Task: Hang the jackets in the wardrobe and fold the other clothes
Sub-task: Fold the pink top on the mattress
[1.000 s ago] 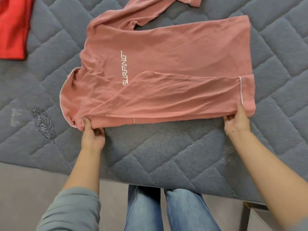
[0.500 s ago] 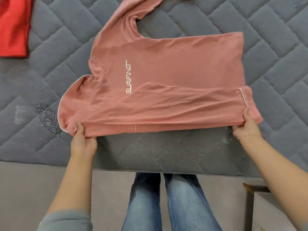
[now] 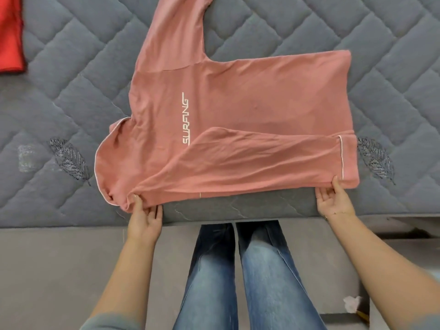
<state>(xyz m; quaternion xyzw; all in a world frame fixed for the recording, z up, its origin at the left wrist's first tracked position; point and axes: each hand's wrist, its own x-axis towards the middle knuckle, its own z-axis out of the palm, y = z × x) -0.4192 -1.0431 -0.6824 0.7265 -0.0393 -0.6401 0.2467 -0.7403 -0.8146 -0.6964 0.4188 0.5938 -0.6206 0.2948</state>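
Head view: a pink shirt lies flat on the bed, its long axis running side to side, collar toward the left hand and hem toward the right hand. Each hand's grip pinches the shirt's near edge, the left by the shoulder, the right by the cuff of the sleeve already laid across the body. All the cloth lies beyond both grips, so the likely next fold carries this edge away from the person. Far left of the left grip lies a red garment.
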